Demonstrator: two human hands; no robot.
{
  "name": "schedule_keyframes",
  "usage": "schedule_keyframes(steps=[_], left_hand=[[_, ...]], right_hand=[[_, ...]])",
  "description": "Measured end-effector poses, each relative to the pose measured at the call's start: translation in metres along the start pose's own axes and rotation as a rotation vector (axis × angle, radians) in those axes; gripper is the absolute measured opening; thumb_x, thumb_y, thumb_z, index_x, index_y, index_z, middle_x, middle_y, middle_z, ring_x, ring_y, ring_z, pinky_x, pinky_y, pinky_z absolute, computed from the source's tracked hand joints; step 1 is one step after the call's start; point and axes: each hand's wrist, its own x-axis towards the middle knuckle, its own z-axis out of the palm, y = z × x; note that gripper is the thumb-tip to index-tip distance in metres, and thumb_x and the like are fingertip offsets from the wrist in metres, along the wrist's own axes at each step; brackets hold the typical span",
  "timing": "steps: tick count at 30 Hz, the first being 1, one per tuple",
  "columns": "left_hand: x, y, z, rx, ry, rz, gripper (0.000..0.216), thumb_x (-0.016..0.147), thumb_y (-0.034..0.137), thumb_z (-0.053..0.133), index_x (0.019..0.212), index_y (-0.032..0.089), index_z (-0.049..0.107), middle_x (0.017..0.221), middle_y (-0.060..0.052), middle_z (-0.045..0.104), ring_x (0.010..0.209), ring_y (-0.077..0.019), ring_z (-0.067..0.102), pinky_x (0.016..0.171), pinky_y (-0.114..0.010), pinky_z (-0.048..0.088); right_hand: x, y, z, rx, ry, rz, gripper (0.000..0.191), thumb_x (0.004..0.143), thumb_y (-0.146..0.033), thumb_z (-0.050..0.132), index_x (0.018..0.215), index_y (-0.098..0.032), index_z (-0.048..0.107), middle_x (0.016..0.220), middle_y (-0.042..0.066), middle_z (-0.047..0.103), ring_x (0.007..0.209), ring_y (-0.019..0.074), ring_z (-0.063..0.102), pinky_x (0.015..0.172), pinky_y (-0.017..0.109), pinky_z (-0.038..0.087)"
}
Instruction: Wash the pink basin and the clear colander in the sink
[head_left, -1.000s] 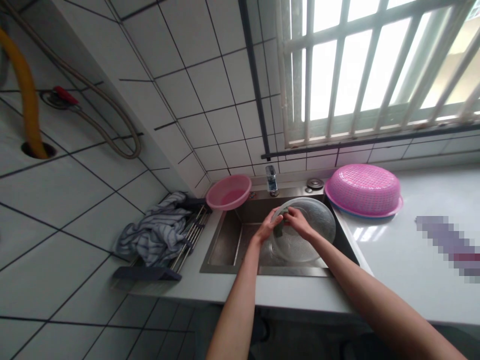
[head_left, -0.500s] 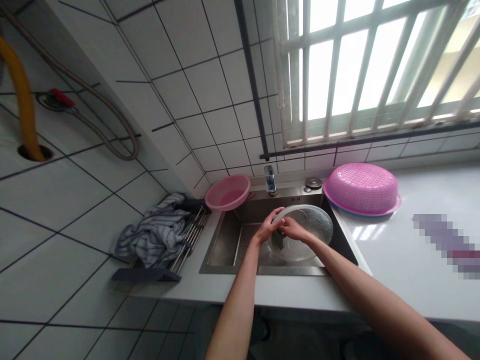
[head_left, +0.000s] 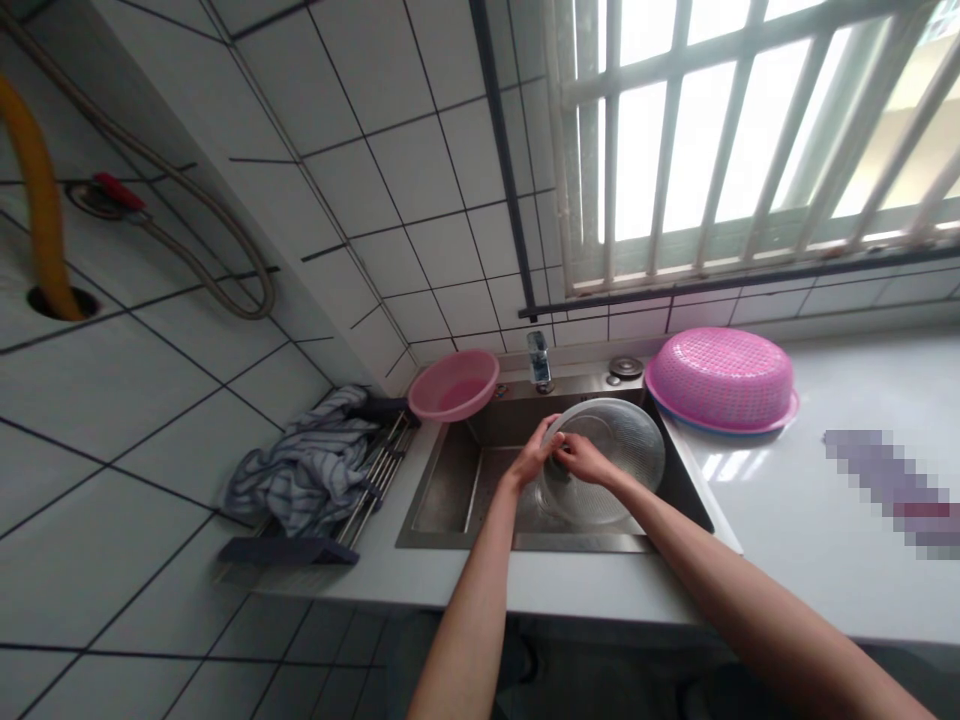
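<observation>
A clear, round colander (head_left: pixel 634 450) with a fine mesh-like wall is tilted up inside the steel sink (head_left: pixel 442 490). My left hand (head_left: pixel 534 455) grips its left rim, fingers behind and thumb in front. Just right of it, my right hand (head_left: pixel 585 458) is closed inside the colander, against the wall near that rim. Under its fingers shows a small dark-green scouring pad (head_left: pixel 559 468), mostly covered by the hand. Behind the hands, the faucet (head_left: pixel 538 358) stands at the sink's back edge.
A pink basin (head_left: pixel 454 386) sits at the sink's back left corner. To the left, a striped cloth (head_left: pixel 307 465) lies on a metal rack (head_left: pixel 386 462). An upturned pink basket (head_left: pixel 724 380) rests right of the sink, by a drain cover (head_left: pixel 625 368). A blurred-out thing (head_left: pixel 892 485) lies farther right.
The colander's far rim has risen slightly. My right hand has shifted a little up and left along the wall, and less of the green pad shows. My left hand keeps its grip.
</observation>
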Motion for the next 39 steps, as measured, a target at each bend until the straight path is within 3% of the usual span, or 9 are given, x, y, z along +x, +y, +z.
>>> schedule_keyframes(steps=[2, 7, 10, 17, 20, 25, 27, 33, 39], left_hand=[[0.001, -0.001, -0.001, 0.013, -0.004, -0.003, 0.077, 0.090, 0.067, 0.069, 0.149, 0.021, 0.054, 0.153, -0.014, 0.057, 0.145, -0.0341, 0.050, 0.127, -0.049, 0.031], [0.004, 0.000, 0.001, -0.025, -0.003, -0.012, 0.078, 0.087, 0.062, 0.076, 0.150, 0.024, 0.052, 0.153, -0.014, 0.057, 0.142, -0.0337, 0.053, 0.123, -0.050, 0.037], [0.004, 0.002, 0.003, -0.056, -0.018, -0.031, 0.073, 0.091, 0.062, 0.071, 0.150, 0.023, 0.052, 0.149, -0.014, 0.060, 0.138, -0.0338, 0.056, 0.119, -0.051, 0.041], [0.002, -0.005, -0.003, 0.003, 0.020, 0.000, 0.069, 0.092, 0.062, 0.069, 0.148, 0.025, 0.054, 0.150, -0.012, 0.060, 0.142, -0.0315, 0.053, 0.126, -0.048, 0.034], [0.004, -0.009, -0.004, 0.027, 0.044, -0.030, 0.072, 0.089, 0.063, 0.072, 0.147, 0.024, 0.055, 0.151, -0.012, 0.059, 0.142, -0.0323, 0.053, 0.126, -0.049, 0.034], [0.005, -0.007, -0.001, -0.009, 0.024, -0.086, 0.083, 0.081, 0.066, 0.080, 0.148, 0.023, 0.055, 0.146, -0.014, 0.063, 0.135, -0.0331, 0.058, 0.121, -0.052, 0.040], [0.004, -0.006, 0.000, -0.011, 0.023, -0.100, 0.084, 0.078, 0.066, 0.083, 0.145, 0.022, 0.057, 0.141, -0.016, 0.065, 0.131, -0.0337, 0.061, 0.119, -0.053, 0.041], [0.003, -0.010, -0.002, 0.021, 0.107, -0.067, 0.095, 0.078, 0.067, 0.082, 0.154, 0.023, 0.047, 0.155, -0.018, 0.055, 0.143, -0.0344, 0.053, 0.125, -0.053, 0.035], [0.006, -0.007, -0.003, 0.047, 0.042, -0.070, 0.081, 0.084, 0.071, 0.073, 0.145, 0.019, 0.061, 0.156, -0.017, 0.056, 0.148, -0.0362, 0.049, 0.129, -0.053, 0.029]], right_hand=[[0.000, -0.001, -0.001, -0.001, -0.007, 0.018, 0.018, 0.085, -0.028, 0.055, 0.086, -0.018, 0.070, 0.087, 0.008, 0.074, 0.078, 0.0217, 0.064, 0.078, 0.031, 0.048], [0.007, 0.000, -0.025, -0.072, 0.560, 0.216, 0.025, 0.088, -0.038, 0.053, 0.089, -0.019, 0.069, 0.090, 0.011, 0.074, 0.080, 0.0249, 0.063, 0.078, 0.034, 0.047], [0.009, 0.002, -0.033, -0.066, 0.687, 0.255, 0.029, 0.090, -0.041, 0.051, 0.093, -0.018, 0.068, 0.091, 0.012, 0.074, 0.081, 0.0256, 0.063, 0.079, 0.034, 0.047], [0.005, 0.008, -0.004, 0.074, 0.024, -0.006, 0.028, 0.089, -0.036, 0.056, 0.099, -0.017, 0.073, 0.098, 0.009, 0.077, 0.086, 0.0231, 0.067, 0.081, 0.032, 0.050], [0.007, 0.014, -0.007, 0.082, 0.065, 0.023, 0.024, 0.086, -0.034, 0.057, 0.094, -0.017, 0.072, 0.094, 0.008, 0.076, 0.083, 0.0218, 0.066, 0.078, 0.031, 0.049], [0.016, 0.025, -0.033, 0.164, 0.402, 0.263, 0.026, 0.083, -0.041, 0.054, 0.086, -0.018, 0.065, 0.080, 0.004, 0.069, 0.071, 0.0187, 0.057, 0.063, 0.027, 0.045], [0.015, 0.023, -0.034, 0.216, 0.350, 0.258, 0.028, 0.083, -0.042, 0.055, 0.090, -0.017, 0.066, 0.081, 0.003, 0.068, 0.067, 0.0170, 0.055, 0.059, 0.025, 0.043], [0.003, 0.009, -0.002, 0.225, -0.122, 0.085, 0.018, 0.077, -0.032, 0.062, 0.081, -0.016, 0.068, 0.076, 0.003, 0.068, 0.064, 0.0148, 0.054, 0.059, 0.025, 0.043], [0.010, 0.011, -0.020, 0.272, 0.001, 0.130, 0.027, 0.081, -0.041, 0.064, 0.088, -0.016, 0.071, 0.085, 0.006, 0.071, 0.071, 0.0174, 0.058, 0.062, 0.025, 0.045]])
